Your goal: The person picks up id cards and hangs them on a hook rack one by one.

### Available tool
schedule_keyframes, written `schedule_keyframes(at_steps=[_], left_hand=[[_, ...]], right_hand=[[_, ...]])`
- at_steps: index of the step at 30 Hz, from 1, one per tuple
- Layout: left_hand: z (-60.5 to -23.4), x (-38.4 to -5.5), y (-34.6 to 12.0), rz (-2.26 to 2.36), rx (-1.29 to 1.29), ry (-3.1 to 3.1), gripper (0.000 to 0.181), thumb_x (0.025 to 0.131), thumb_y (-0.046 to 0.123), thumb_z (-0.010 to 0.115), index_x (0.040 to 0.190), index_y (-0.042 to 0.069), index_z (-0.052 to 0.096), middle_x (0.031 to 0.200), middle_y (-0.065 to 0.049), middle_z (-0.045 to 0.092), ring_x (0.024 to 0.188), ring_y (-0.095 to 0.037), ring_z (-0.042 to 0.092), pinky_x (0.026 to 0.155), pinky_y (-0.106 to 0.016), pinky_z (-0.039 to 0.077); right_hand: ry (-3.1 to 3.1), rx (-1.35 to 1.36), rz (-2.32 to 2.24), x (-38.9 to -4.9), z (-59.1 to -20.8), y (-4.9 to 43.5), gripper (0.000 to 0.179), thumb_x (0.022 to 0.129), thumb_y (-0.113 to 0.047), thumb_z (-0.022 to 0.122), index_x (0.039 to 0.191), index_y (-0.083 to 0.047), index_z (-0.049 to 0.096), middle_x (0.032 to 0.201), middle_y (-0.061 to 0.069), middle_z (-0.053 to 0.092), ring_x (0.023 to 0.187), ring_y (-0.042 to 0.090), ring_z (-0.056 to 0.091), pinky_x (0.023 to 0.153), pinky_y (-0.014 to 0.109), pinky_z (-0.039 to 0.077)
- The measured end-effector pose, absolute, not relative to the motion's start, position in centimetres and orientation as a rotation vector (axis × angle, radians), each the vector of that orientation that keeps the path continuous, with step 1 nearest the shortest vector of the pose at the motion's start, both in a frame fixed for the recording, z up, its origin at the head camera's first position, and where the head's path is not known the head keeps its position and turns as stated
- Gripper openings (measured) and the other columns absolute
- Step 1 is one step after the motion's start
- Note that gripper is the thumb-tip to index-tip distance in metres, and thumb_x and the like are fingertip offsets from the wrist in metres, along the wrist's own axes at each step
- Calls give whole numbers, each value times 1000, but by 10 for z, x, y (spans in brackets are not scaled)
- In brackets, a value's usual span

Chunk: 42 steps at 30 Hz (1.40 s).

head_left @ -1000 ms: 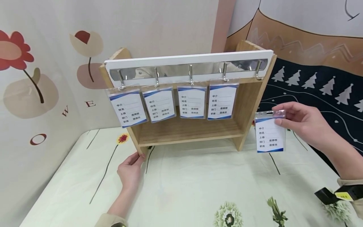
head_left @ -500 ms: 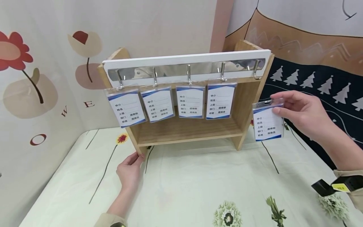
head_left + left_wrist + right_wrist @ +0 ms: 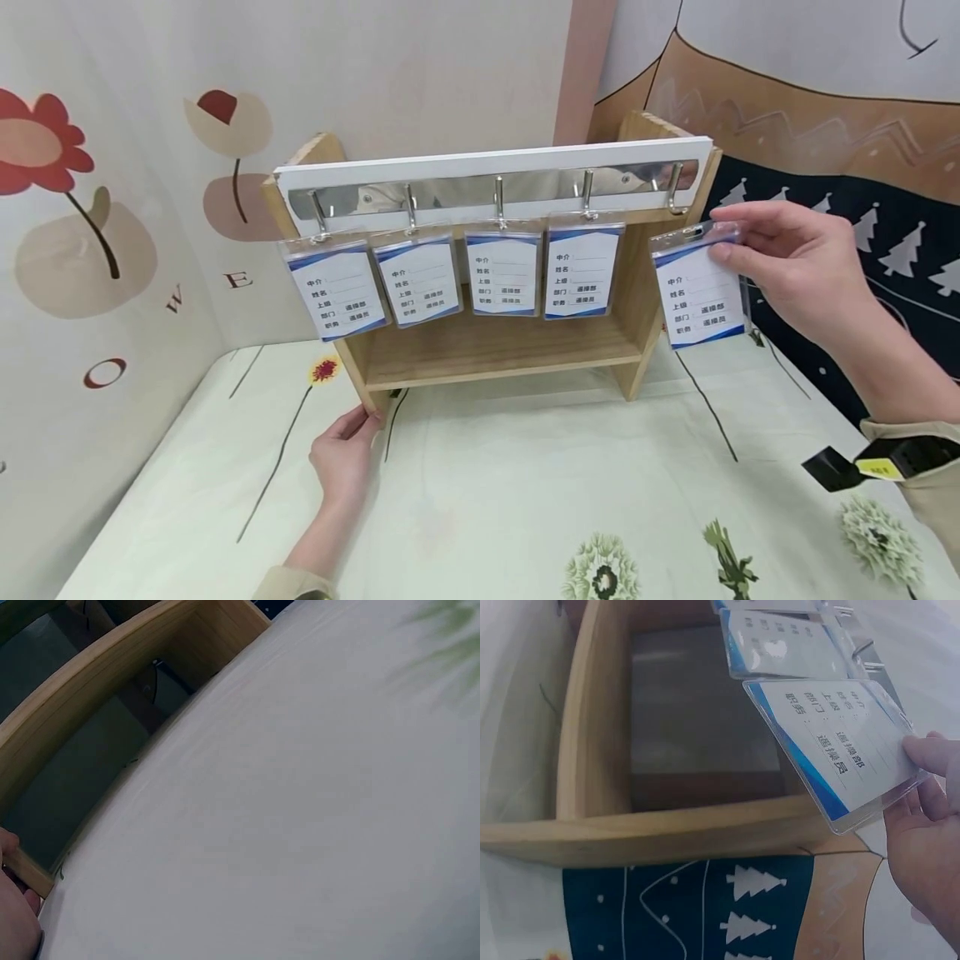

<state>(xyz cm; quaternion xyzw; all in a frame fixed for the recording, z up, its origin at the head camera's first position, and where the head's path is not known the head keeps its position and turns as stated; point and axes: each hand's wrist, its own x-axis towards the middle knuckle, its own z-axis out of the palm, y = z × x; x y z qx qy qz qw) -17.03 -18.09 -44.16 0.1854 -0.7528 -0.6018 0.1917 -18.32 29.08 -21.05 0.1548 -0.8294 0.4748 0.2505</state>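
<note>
My right hand (image 3: 787, 267) pinches a clear-sleeved badge (image 3: 699, 292) by its top right corner, just right of the wooden rack (image 3: 495, 362). In the right wrist view the thumb lies over the front of this badge (image 3: 840, 742). Several like badges hang from hooks along the metal strip, the nearest being the fourth badge (image 3: 583, 268). The rightmost hook (image 3: 676, 190) bears no badge and sits up and left of the held one. My left hand (image 3: 345, 450) grips the foot of the rack's left side panel (image 3: 30, 874), thumb and fingers on either side of the wood.
The rack stands on a pale flower-printed cloth (image 3: 480, 500) covering the table. Behind it hang a printed curtain (image 3: 450, 67) and a dark panel with white trees (image 3: 900, 250). A wrist camera (image 3: 885, 462) is strapped at the right sleeve.
My right hand has raised the badge and brought it left, closer to the rack's right side; the badge now tilts a little. The left hand keeps its place at the rack's foot.
</note>
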Motion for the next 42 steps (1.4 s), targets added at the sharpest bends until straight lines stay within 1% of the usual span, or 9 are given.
schedule_keyframes(at_steps=[7,9,16,26,28,30,36,42], left_hand=[[-439,-171,-180,-1689,515,-2106,34,95,14,73,124,-4,71,120,-23,70,79,15,62,71,-7,51],[-439,-170,-179,-1695,513,-2107,34,95,15,73,124,-3,71,120,-22,70,79,14,62,72,-7,51],[-440,-170,-179,-1706,520,-2111,34,95,15,73,124,-2,71,121,-22,70,79,13,63,72,-8,52],[-440,-171,-181,-1696,504,-2095,33,94,14,73,123,-3,72,119,-22,71,78,14,63,72,-8,52],[-440,-170,-181,-1696,506,-2096,33,94,14,73,123,-3,72,119,-22,71,78,14,63,72,-7,52],[-440,-170,-181,-1700,510,-2096,33,94,14,73,123,-3,72,120,-22,70,78,14,63,72,-7,51],[-440,-169,-181,-1695,520,-2094,33,94,15,74,123,-2,73,119,-21,71,79,14,63,72,-8,52],[-440,-170,-178,-1688,514,-2088,32,94,15,74,121,-1,74,117,-20,72,78,12,64,71,-9,52]], right_hand=[[-2209,407,1299,-187,-201,280,34,95,0,71,127,-11,72,109,-10,72,93,9,67,84,9,50],[-2203,406,1314,-189,-199,278,34,96,-1,70,128,-10,72,110,-9,72,94,10,66,84,9,50],[-2207,398,1369,-189,-199,277,37,98,-1,67,133,-9,69,123,-3,67,102,12,65,86,9,50],[-2222,357,1440,-187,-203,279,38,99,-5,67,136,-11,68,129,0,64,106,14,63,84,11,52],[-2194,371,1490,-188,-204,278,38,98,-3,67,136,-9,68,128,1,64,107,15,63,85,11,51],[-2175,372,1481,-189,-205,277,38,98,-3,68,135,-10,68,126,-1,66,105,14,63,86,10,51],[-2127,357,1342,-195,-212,269,34,96,-3,71,130,-9,72,115,-8,71,94,12,64,85,9,50],[-2066,378,1385,-203,-217,267,36,95,0,71,129,-9,72,116,-8,73,99,10,66,89,11,50]])
